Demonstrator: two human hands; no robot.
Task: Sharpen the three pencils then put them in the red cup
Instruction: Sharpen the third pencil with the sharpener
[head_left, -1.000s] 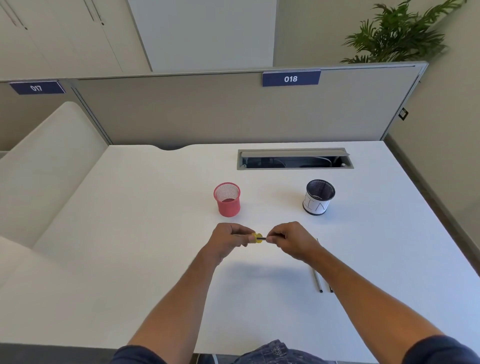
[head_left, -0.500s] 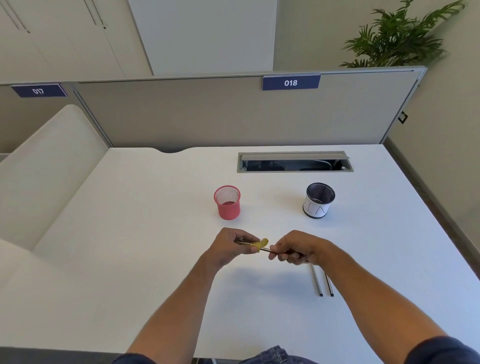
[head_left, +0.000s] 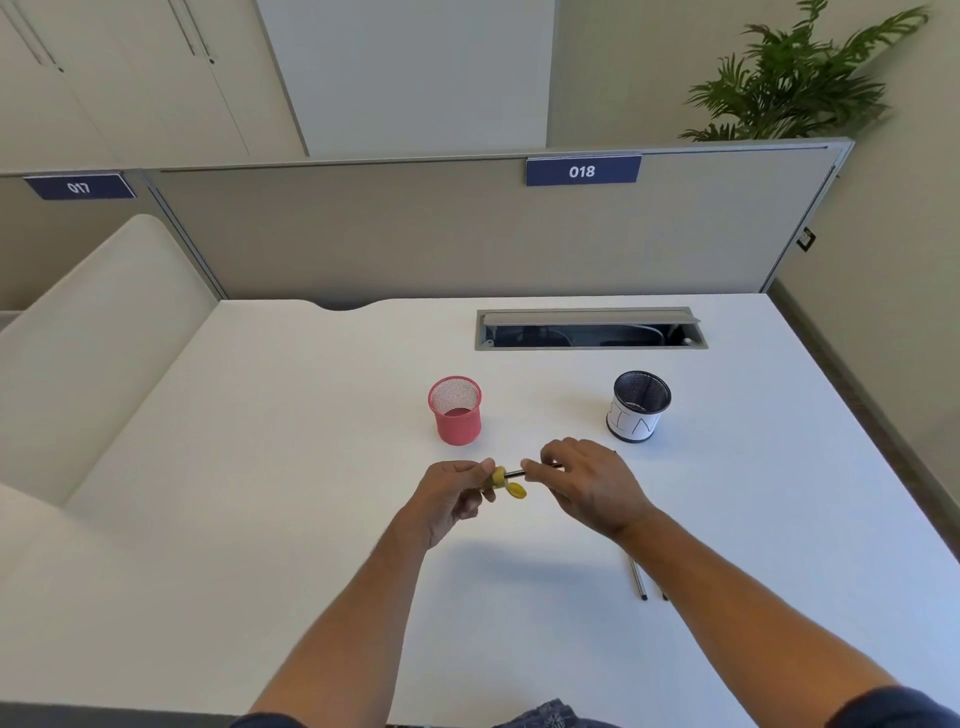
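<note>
**Pencil in the yellow sharpener, held above the counter**

The left hand (head_left: 457, 496) grips a yellow sharpener (head_left: 505, 482). The right hand (head_left: 587, 483) pinches a dark pencil (head_left: 515, 474) whose tip seems to sit inside it, though fingers hide much of the shaft. Two more pencils (head_left: 638, 581) lie on the white counter (head_left: 260, 493) beside the right forearm. The red cup (head_left: 455, 410) stands upright just beyond the hands.

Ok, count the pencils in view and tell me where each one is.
3. One pencil is held between the left hand and right hand, its tip in the yellow sharpener. Two more pencils lie on the table, partly hidden under the right forearm.
</note>
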